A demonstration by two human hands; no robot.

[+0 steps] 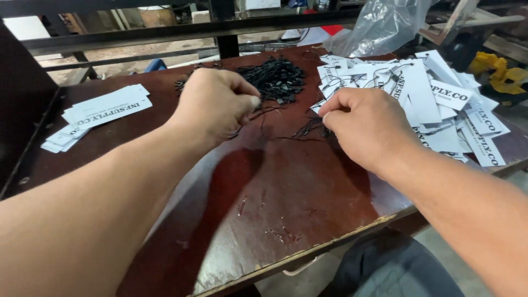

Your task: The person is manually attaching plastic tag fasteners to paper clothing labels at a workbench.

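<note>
My left hand point(214, 104) is closed, its fingertips pinching thin black string at the near edge of a heap of black string fasteners point(275, 80). My right hand point(366, 124) is closed too, pinching a black string and the edge of a white paper tag at the left side of a big loose pile of white printed tags point(434, 102), many with strings attached. Both hands rest over a dark red-brown tabletop point(264, 203). What lies under the fingers is hidden.
A neat stack of white tags without strings point(102, 110) lies at the far left. A clear plastic bag point(379, 25) sits behind the tag pile. Black metal rails point(181, 33) run along the back. Yellow objects point(500, 71) lie at the right. The table's front edge point(308, 253) is worn.
</note>
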